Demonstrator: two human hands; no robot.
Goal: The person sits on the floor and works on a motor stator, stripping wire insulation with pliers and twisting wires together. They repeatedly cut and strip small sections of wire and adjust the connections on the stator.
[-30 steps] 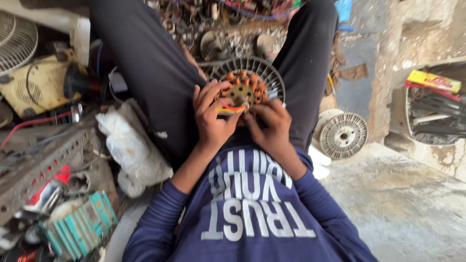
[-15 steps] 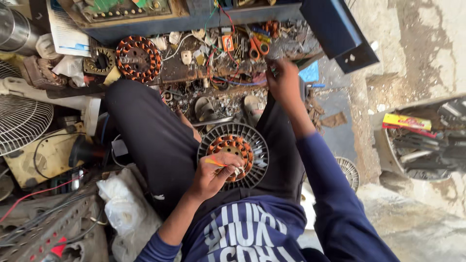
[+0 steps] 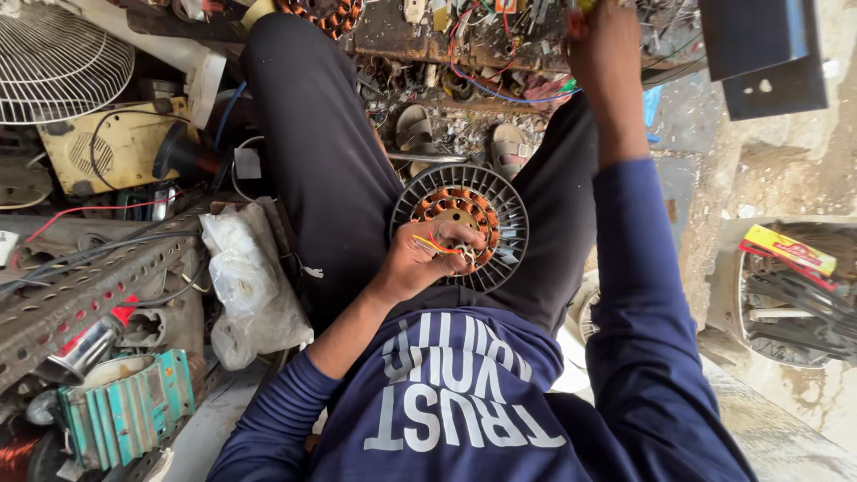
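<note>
Your left hand (image 3: pixel 427 256) is curled shut on the round fan motor with copper-wound coils set in a dark ribbed plastic housing (image 3: pixel 460 223), which rests in your lap between your thighs. The fingers (image 3: pixel 457 239) lie over the coils and pinch thin yellow and red lead wires (image 3: pixel 427 243) against them. Your right hand (image 3: pixel 605 49) is stretched far forward and up to the cluttered, rusty table (image 3: pixel 420 40), its fingers hidden at the top edge of the view, so you cannot tell how far open it is or whether it has hold of anything. It sits among loose coloured wires (image 3: pixel 486 85) and small parts. Below the table, a pair of tan sandals (image 3: pixel 464 134) lies on the floor. To your left, just beside your thigh, lies a crumpled white plastic bag (image 3: pixel 250 286); further out are a perforated grey metal angle bar (image 3: pixel 80 286), a teal finned metal block (image 3: pixel 125 406) and a white wire fan guard (image 3: pixel 54 62).
</note>
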